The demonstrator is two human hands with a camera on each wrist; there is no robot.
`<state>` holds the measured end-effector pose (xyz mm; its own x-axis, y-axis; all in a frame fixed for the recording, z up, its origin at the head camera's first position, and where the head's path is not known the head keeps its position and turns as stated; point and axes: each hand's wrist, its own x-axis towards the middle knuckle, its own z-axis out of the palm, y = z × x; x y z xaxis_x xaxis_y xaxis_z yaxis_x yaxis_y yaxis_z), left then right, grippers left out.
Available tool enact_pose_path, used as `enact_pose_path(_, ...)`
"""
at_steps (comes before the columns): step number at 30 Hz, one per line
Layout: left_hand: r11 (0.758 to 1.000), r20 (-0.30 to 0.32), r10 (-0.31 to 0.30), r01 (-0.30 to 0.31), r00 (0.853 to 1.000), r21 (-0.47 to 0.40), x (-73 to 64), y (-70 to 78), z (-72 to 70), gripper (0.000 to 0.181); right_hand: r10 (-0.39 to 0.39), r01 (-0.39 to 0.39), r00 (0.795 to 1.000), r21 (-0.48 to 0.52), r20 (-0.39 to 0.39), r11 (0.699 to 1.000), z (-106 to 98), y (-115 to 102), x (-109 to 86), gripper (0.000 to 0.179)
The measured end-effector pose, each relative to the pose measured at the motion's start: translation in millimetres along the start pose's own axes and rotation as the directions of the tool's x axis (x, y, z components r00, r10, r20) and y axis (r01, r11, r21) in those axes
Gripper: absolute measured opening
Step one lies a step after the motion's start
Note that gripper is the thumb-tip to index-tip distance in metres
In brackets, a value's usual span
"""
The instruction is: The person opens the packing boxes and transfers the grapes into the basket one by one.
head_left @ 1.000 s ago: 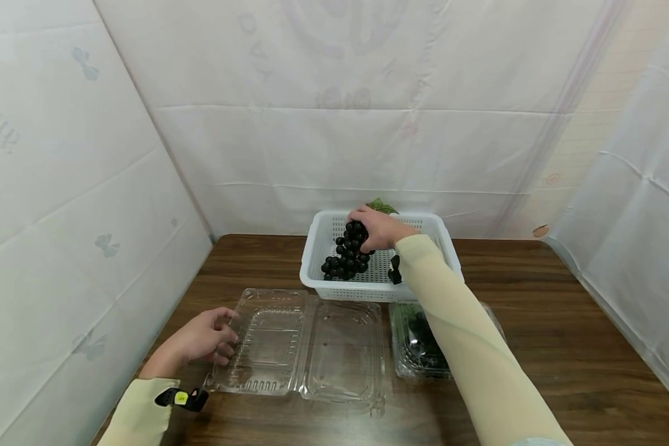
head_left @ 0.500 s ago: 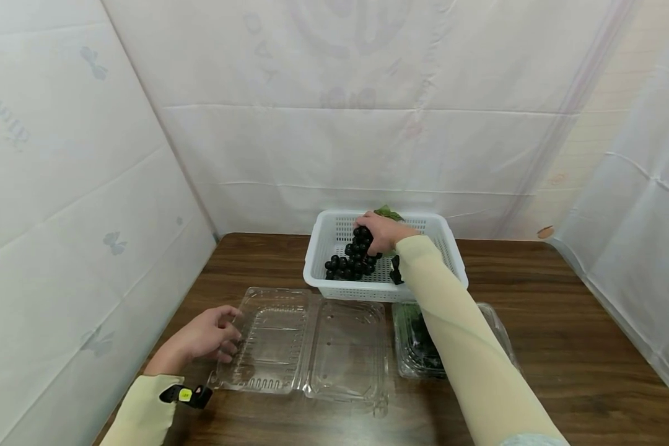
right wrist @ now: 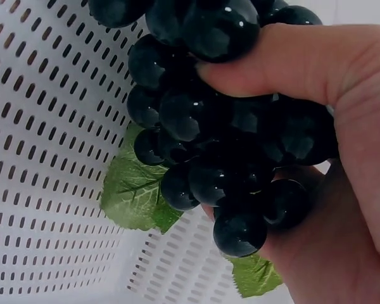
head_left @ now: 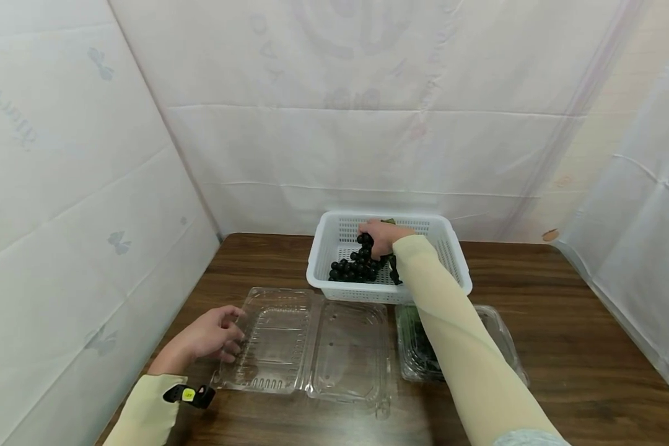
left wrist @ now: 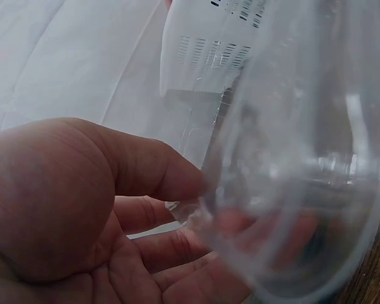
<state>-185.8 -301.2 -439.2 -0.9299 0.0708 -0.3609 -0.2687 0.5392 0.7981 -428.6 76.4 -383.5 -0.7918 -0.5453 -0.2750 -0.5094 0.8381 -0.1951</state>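
Note:
A bunch of dark grapes (head_left: 357,267) is in the white slotted basket (head_left: 340,292) at the table's back. My right hand (head_left: 387,238) grips its upper part, and the right wrist view shows the thumb pressed among the grapes (right wrist: 196,117). Green leaves (right wrist: 136,183) show behind the bunch in that view. In front of the basket lies an unfolded clear plastic clamshell container (head_left: 281,337), both halves flat. Its left edge is at my left hand (head_left: 212,334). The left wrist view shows thumb and fingers pinching the clear rim, fingers partly seen through the plastic.
A second clear clamshell (head_left: 415,350), with dark and green contents, stands right of the unfolded one, partly hidden by my right sleeve (head_left: 463,334). White sheeting (head_left: 312,148) hangs behind and beside the brown wooden table (head_left: 580,347).
My right hand lowers slightly into the basket with the grapes, and the leaf that stuck up above the back rim sinks with it. My left hand stays at the clamshell's edge.

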Motion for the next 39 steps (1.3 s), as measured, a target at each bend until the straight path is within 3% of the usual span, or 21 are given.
enact_pose_path(12,1.0,0.0,0.005,-0.005,1.0,0.0,0.6,-1.6,-0.1,0.043,-0.006,0.006,1.0,0.019,0.001,1.0,6,6,4.5,0.073)
enact_pose_path(19,1.0,-0.008,0.001,-0.001,1.0,0.003,-1.6,-1.0,-0.1,0.043,0.045,-0.045,0.999,0.062,0.01,0.997,6,6,6.4,0.078)
enact_pose_path(25,1.0,-0.011,0.0,0.0,1.0,0.009,-0.8,-1.4,-0.2,0.043,0.052,-0.054,0.998,0.06,0.023,0.997,3,4,2.4,0.079)
enact_pose_path(33,1.0,-0.005,-0.001,0.001,1.0,0.006,2.9,-1.3,1.0,0.043,0.05,-0.062,0.996,0.158,0.08,0.985,-2,8,-3.3,0.081)
enact_pose_path(39,1.0,-0.008,-0.002,0.002,1.0,0.011,5.8,-0.5,-0.4,0.043,0.075,-0.089,0.993,0.164,0.089,0.982,-6,8,-11.2,0.079)
